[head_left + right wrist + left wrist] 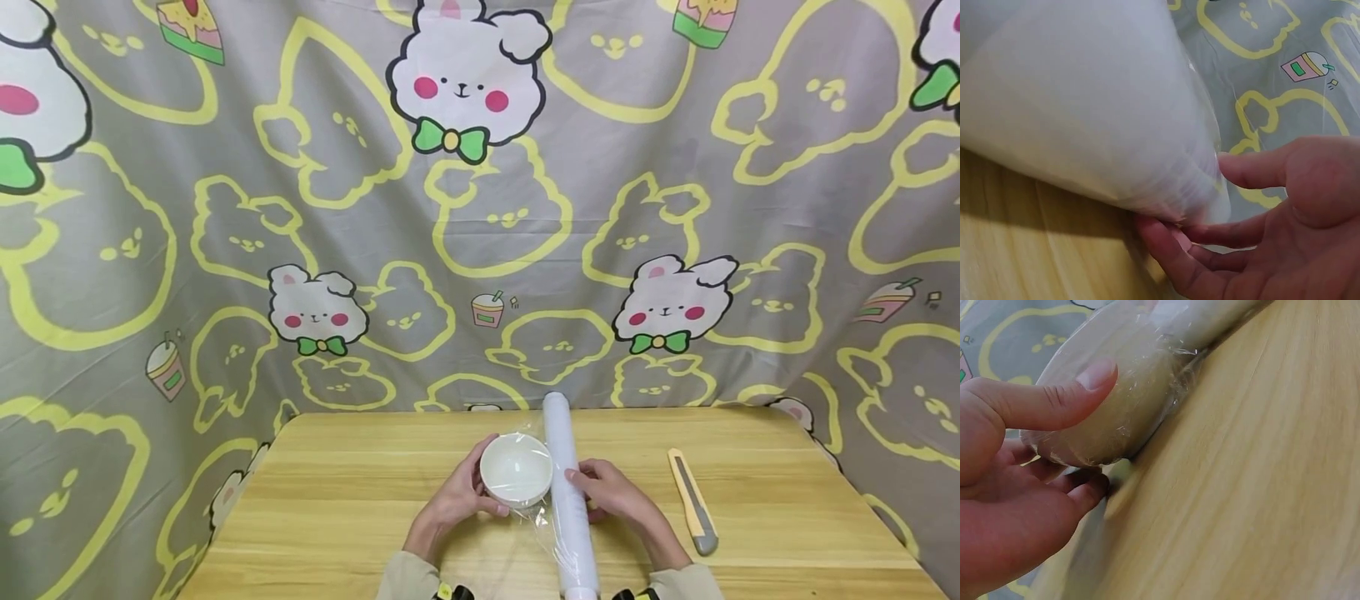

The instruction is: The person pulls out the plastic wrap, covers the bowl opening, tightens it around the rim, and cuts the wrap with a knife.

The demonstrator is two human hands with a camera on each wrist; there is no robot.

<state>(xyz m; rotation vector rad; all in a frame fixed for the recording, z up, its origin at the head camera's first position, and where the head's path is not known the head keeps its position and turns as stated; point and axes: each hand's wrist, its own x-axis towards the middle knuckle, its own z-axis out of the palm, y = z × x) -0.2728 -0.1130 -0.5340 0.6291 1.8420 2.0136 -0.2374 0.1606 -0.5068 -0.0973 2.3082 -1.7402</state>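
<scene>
A small white bowl [516, 471] stands near the middle of the table, with clear cling film [1147, 394] over it and wrinkled along its side. My left hand [457, 498] holds the bowl from the left, the thumb on the film-covered side and the other fingers curled by its far side and base. Right beside the bowl lies a long white cling film roll [561, 450], from which a sheet of film stretches to the bowl. My right hand [617, 493] grips the roll from the right, thumb on top and fingers low at its side. The roll hides part of those fingers in the head view.
A yellow and grey utility knife [692, 500] lies on the wooden table [337, 500], right of my right hand. Behind the table and at both sides hangs a grey curtain [465, 225] with cartoon prints. The roll's far end reaches the table's back edge.
</scene>
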